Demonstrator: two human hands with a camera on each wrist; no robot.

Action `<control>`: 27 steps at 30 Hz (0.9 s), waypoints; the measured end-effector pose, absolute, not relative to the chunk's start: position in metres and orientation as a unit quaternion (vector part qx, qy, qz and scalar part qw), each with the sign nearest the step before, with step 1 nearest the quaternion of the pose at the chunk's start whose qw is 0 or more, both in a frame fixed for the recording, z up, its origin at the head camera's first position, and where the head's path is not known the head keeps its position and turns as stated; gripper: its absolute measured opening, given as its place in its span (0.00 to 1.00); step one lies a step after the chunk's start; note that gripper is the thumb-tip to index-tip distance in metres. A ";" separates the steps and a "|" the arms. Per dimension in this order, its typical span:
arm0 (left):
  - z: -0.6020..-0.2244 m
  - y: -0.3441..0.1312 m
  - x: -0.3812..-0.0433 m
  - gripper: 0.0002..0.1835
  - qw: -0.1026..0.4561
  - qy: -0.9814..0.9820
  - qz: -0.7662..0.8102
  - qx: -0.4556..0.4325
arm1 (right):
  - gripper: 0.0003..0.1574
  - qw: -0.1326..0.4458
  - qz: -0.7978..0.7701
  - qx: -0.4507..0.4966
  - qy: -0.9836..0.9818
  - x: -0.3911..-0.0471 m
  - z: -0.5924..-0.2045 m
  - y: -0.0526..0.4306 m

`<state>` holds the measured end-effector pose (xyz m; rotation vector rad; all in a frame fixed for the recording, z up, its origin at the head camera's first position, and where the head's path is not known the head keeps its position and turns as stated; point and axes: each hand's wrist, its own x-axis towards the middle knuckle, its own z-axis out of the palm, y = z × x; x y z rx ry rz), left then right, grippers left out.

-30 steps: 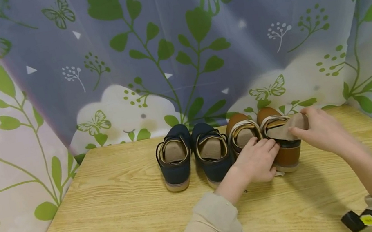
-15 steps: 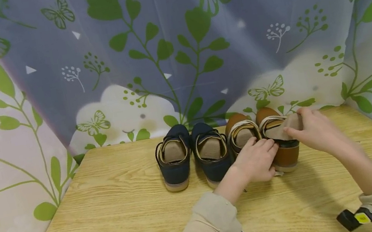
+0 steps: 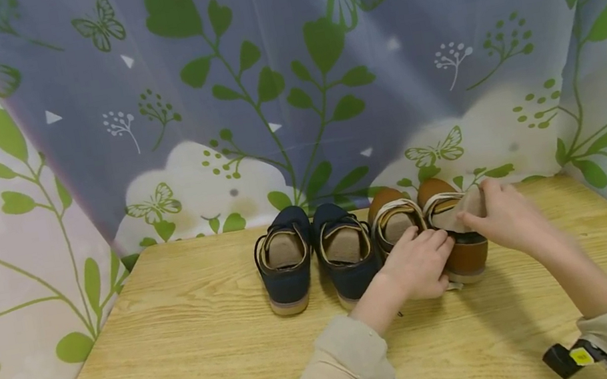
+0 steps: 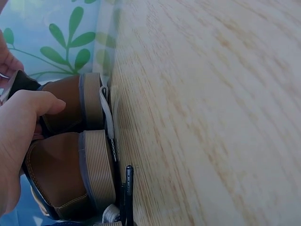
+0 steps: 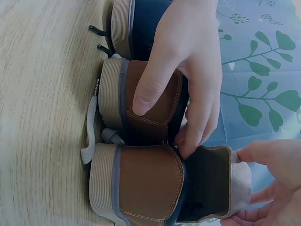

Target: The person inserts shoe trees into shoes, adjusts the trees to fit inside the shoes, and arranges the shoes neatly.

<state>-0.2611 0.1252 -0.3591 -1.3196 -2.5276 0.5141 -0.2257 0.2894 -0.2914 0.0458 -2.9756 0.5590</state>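
A beige insole, its dark underside showing in the right wrist view, stands partly out of the right brown shoe. My right hand pinches its raised heel end between thumb and fingers. My left hand holds that shoe at the left of its heel. The fingertips are at the collar, and the thumb lies behind the heel. Beside it the left brown shoe, with pale laces and an insole inside, is partly covered by my left hand.
Two navy shoes with dark laces and insoles stand in line to the left, heels towards me. All are on a wooden table near its back edge. A leaf-patterned cloth hangs right behind.
My right hand has moved a little left and forward with the insole, which sits slightly lower over the shoe opening. The left hand stays in place.
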 end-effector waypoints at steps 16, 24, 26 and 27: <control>-0.361 0.125 -0.262 0.33 0.131 -0.865 0.181 -0.449 | 0.54 0.065 0.187 0.026 -0.980 -0.228 -0.296 0.291; -0.365 0.124 -0.263 0.33 0.141 -0.864 0.182 -0.448 | 0.49 0.079 0.163 0.081 -0.980 -0.228 -0.293 0.296; -0.365 0.124 -0.264 0.33 0.142 -0.863 0.181 -0.449 | 0.49 0.080 0.162 0.086 -0.980 -0.228 -0.293 0.297; -0.365 0.124 -0.264 0.33 0.142 -0.863 0.181 -0.449 | 0.49 0.081 0.161 0.088 -0.980 -0.228 -0.292 0.297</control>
